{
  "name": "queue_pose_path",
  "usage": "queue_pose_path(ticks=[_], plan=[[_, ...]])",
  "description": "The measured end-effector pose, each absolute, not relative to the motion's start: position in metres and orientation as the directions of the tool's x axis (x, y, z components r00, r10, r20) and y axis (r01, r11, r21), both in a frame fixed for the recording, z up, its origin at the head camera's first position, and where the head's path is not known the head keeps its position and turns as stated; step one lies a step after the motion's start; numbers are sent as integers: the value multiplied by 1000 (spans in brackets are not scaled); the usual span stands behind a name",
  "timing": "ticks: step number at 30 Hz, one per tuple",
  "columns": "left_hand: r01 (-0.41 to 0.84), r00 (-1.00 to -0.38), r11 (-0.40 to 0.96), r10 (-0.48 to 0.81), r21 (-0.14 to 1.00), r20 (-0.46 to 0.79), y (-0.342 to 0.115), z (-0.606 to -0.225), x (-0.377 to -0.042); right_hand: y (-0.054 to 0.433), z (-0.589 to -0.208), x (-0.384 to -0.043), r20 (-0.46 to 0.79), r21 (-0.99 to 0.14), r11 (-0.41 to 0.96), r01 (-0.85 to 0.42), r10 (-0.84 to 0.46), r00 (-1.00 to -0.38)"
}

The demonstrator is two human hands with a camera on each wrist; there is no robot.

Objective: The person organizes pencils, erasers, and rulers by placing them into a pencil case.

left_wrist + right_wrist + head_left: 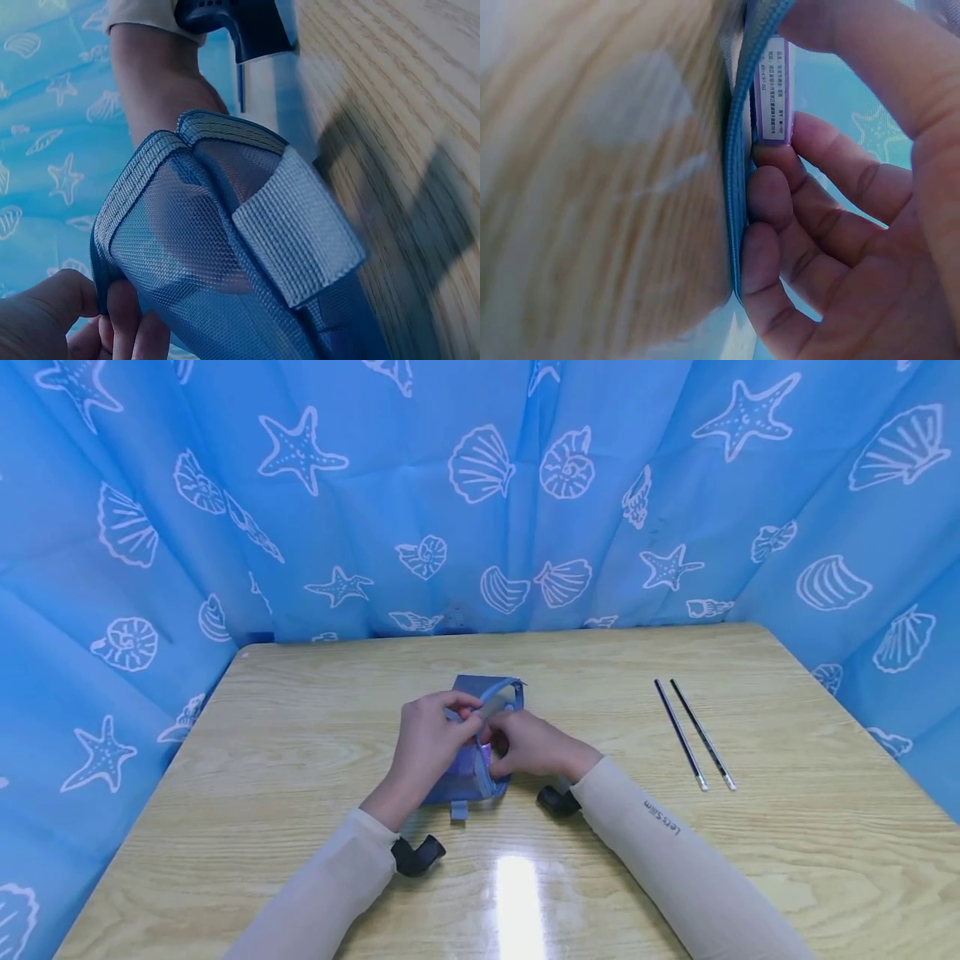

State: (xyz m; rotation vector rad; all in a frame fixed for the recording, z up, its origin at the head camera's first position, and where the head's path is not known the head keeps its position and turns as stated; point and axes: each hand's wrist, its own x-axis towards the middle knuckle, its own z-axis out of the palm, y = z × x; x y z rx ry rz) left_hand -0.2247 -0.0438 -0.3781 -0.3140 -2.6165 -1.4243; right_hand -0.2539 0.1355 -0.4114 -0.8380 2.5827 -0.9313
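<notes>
1. From where I'm standing, the right hand (540,745) is hiding its own fingertips inside the mesh pouch (442,791), and only a blurred shape of it is showing through the weave.
2. Those right fingers are curling around a small purple item (775,90); its upper end is disappearing behind the thumb and the pouch's edge, so I'm not making out its whole shape.
3. A white label (778,94) is running along the item's narrow side, carrying lines of dark print too small for me to be reading surely.
4. The left hand (427,739) is pinching the pouch's rim between thumb and fingers, holding the mouth apart; seen from the left wrist, its knuckles are being cut off at the lower corner.
5. The pouch is lying near the middle of the table (300,735), between the two hands. It is looking greyish blue and see-through, with ribbed binding along its seams, a brighter blue zip edge (739,172) curving around the opening, and a pale woven tab (300,225) sticking out at one end.
6. Two slim dark pencils (681,735) with white eraser ends are lying side by side, well apart from the pouch, on the person's right.
7. Behind the table, a blue curtain (420,460) printed with shells and starfish is hanging in folds.
</notes>
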Motion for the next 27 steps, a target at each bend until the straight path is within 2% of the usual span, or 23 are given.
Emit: queue_pose_path(ticks=[20, 27], plan=[[260, -965, 538, 104, 802, 243, -48, -379, -229, 134, -410, -256, -32, -607, 642, -468, -609, -793], [261, -964, 518, 97, 815, 247, -46, -376, -229, 159, -392, -259, -66, -676, 630, -381, -567, -821]])
